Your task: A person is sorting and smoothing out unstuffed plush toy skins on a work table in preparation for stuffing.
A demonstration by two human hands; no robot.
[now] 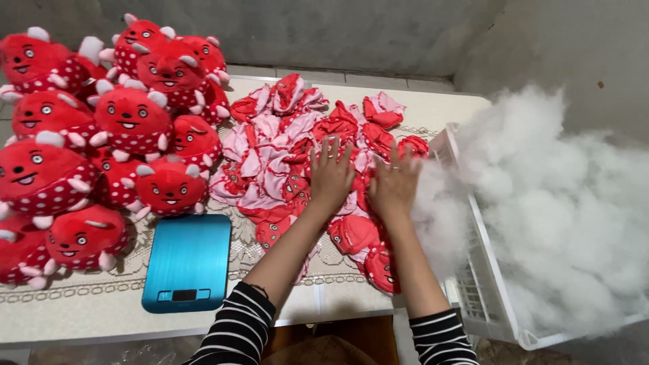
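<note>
My left hand (330, 174) lies flat, fingers spread, on a heap of flat unstuffed red and pink toy skins (284, 145) in the middle of the table. My right hand (394, 184) rests palm down beside it on the same heap, close to the white stuffing (541, 203). Neither hand grips anything. Both forearms wear black and white striped sleeves.
A pile of stuffed red plush toys with white dots (101, 135) fills the left of the table. A blue flat kitchen scale (188, 262) sits near the front edge. A white plastic basket (483, 284) overflowing with fluffy stuffing stands at the right. A grey wall is behind.
</note>
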